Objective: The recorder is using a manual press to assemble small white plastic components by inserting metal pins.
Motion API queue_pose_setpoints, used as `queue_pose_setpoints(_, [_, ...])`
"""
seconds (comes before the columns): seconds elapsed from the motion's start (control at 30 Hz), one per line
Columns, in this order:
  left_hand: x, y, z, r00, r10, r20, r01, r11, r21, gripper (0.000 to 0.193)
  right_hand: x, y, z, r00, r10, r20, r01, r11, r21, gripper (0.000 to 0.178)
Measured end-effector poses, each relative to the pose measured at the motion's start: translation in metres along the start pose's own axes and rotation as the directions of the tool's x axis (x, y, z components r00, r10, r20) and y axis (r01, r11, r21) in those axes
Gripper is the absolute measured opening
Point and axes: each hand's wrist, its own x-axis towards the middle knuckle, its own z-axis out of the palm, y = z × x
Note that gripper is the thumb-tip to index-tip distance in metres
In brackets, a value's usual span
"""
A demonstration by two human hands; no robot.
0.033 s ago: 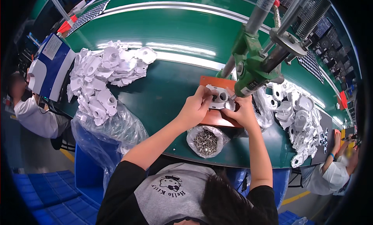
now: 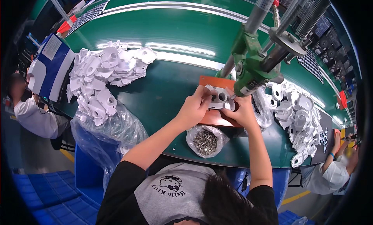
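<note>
A white plastic housing part (image 2: 214,105) with a round raised opening lies over the orange base plate (image 2: 217,118) of a green hand press (image 2: 248,66). My left hand (image 2: 195,108) grips its left side, thumb and fingers closed at the edge. From the right, my right hand (image 2: 244,111) holds the same part, thumb at its near edge and fingers at its far right corner, close under the press head. Just nearer to me is a clear plastic bag of metal pins or screws (image 2: 205,141); their exact kind is too small to tell.
White plastic parts are heaped at the left (image 2: 103,75) and right (image 2: 303,116). A clear plastic bag (image 2: 112,132) hangs over the near left edge, above a blue bin (image 2: 85,166). A blue-and-white machine (image 2: 52,67) stands far left. One person sits at each side.
</note>
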Motion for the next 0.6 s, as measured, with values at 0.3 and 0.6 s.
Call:
queue_pose_setpoints(0.3, [0.005,-0.001,-0.01,0.994,0.057,-0.097,-0.057,0.998,-0.006,0.009,0.0,-0.009,0.0,1.0,0.003,0.021,0.001,0.983,-0.183,0.065])
queue_pose_setpoints(0.6, [0.019,-0.008,0.001,0.852,0.505,0.139,-0.49,0.674,0.553,0.008,-0.017,-0.011,-0.002,0.994,0.101,-0.049,-0.093,0.984,0.152,0.047])
